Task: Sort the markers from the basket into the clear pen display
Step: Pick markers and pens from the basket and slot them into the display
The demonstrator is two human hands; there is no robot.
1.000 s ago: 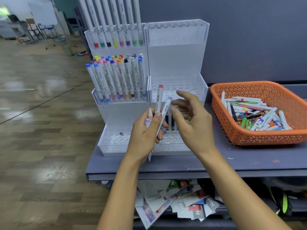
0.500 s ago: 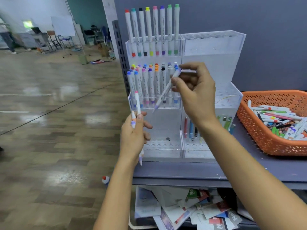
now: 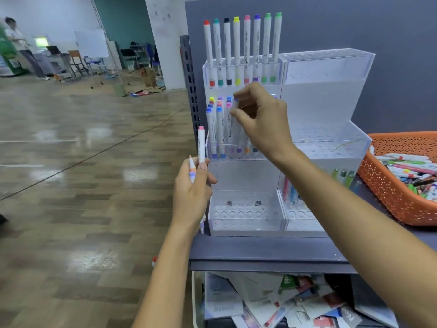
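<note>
the marker (image 3: 236, 104) i'm watching has a white barrel and a pale purple cap, blurred, standing nearly upright at the middle tier of the display (image 3: 246, 221), left column, among the row (image 3: 218, 129) of blue, pink and purple capped ones slotted there. i cannot tell whether its lower end sits in a hole. the right hand (image 3: 262, 119) pinches it near the top between thumb and forefinger, the other fingers curled behind, the forearm reaching up from lower right across the display's front. the left hand (image 3: 191, 192) hangs just beside the display's left edge, back toward me, its fingers wrapped round two more: a pink marker (image 3: 201, 145) standing tall and upright out of the fist, and a second marker (image 3: 192, 165), shorter above the hand, with an orange tip and a lavender band. the top tier (image 3: 237, 48) carries eight tall ones, caps red through green. the right column's lowest tier holds a few pens (image 3: 289, 191). the orange basket (image 3: 392, 192) sits on the desk (image 3: 260, 249) just right of the display, with loose markers heaped inside.
</note>
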